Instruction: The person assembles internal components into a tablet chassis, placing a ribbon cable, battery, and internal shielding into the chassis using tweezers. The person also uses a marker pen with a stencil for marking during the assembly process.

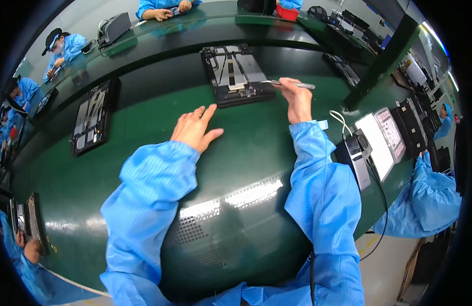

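An opened tablet (236, 69) lies in a black tray ahead of me, its silver battery panels, dark ribbon strips and lower circuit board exposed. My right hand (297, 99) grips slim silver tweezers (306, 85), its fingers closed around them. Their tip points left, at the tablet's lower right part; whether it touches cannot be made out. Nearer to me and to the left, my left hand (192, 130) rests low over the green bench with fingers spread and nothing in it. It is apart from the tablet.
Another opened tablet (93, 117) lies to the left on the bench (246, 137). On the right are a grey handheld device (357, 163) with a cable, a white sheet (374, 145) and a green post (381, 64). Co-workers in blue sit around.
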Demonstrator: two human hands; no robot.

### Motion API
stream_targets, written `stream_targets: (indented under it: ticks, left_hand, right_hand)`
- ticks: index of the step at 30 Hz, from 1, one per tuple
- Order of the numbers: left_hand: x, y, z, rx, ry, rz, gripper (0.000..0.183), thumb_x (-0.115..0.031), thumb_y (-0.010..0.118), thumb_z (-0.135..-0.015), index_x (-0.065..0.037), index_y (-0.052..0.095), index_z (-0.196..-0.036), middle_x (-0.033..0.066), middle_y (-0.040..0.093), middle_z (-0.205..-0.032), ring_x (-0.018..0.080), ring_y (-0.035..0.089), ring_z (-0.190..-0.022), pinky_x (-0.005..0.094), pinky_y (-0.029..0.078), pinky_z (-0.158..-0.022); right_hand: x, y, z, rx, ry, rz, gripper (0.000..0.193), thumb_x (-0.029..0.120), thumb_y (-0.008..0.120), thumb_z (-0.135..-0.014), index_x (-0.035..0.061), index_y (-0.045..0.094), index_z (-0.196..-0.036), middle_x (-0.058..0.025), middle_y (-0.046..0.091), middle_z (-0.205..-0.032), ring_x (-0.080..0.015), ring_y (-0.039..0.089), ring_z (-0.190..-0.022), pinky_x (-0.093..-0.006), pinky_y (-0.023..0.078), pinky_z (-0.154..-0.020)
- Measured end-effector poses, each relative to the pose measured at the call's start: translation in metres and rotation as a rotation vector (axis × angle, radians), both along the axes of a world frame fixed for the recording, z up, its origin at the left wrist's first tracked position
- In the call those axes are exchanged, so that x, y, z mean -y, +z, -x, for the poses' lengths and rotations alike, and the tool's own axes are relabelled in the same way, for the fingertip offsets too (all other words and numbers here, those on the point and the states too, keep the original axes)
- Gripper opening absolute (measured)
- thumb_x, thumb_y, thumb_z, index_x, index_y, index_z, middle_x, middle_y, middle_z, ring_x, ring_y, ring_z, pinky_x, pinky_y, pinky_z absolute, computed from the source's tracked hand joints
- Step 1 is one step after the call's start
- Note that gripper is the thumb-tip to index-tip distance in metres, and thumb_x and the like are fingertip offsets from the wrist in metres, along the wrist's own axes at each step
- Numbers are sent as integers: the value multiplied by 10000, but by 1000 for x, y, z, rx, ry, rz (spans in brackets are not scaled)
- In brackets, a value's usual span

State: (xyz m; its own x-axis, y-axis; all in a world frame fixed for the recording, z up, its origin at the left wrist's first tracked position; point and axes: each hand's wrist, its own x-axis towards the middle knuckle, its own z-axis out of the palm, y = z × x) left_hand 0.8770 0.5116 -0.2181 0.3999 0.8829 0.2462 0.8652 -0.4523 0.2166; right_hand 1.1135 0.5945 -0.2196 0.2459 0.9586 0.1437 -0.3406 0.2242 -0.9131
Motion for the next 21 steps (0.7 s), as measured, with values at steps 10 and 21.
stream_targets:
  ticks: [10, 21]
  left_hand:
    - [-64, -18, -46, 410, 367, 28, 291, 0, 549, -668, -95, 457, -927, 186, 462, -925, 340, 490, -858, 406, 420, -716]
    - [-46, -2, -44, 508, 435, -27, 352, -27, 608, -634, -153, 453, -924, 144, 465, -931, 343, 505, -842, 387, 422, -709]
  right_hand:
    - [-26, -5, 21, -135, 73, 21, 112, -18, 561, -658, -57, 543, -761, -129, 572, -732, -240, 580, -695, -292, 443, -705]
    - [-12, 5, 22, -70, 197, 6, 154, 74, 570, -681, -8, 546, -809, -117, 584, -788, -206, 562, -779, -286, 376, -766]
